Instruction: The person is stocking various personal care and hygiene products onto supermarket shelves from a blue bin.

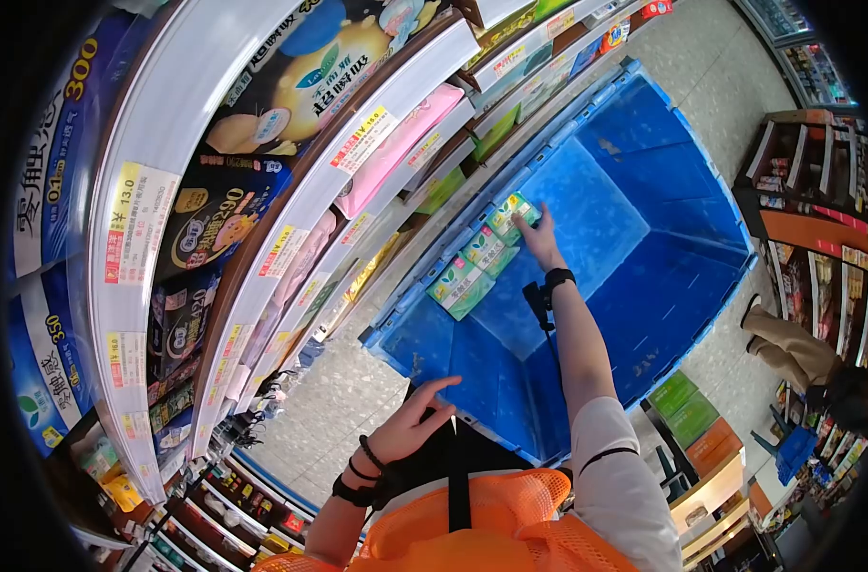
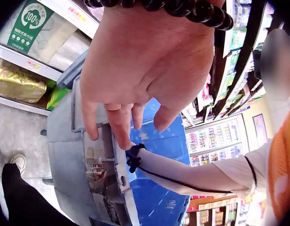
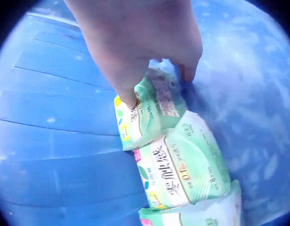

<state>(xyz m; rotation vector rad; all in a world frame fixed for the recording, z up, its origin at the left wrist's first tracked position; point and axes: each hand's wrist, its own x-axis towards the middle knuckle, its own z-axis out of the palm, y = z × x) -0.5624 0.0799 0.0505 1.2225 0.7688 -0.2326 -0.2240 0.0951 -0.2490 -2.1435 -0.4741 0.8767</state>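
Note right hand (image 1: 544, 243) pinching end pack (image 3: 154, 110) between thumb and fingers, inside blue crate (image 1: 596, 172), along side wall (image 3: 55, 113) and touching middle pack (image 3: 192, 169). Note left hand (image 1: 410, 429) loosely spread, well apart from both; cannot confirm contact with crate. Apparently aligning: keep end pack square, press lightly, avoid creasing, release evenly.

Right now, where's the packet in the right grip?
The held packet is just right of centre in the head view, inside the blue bin at its left, beside other green packets.
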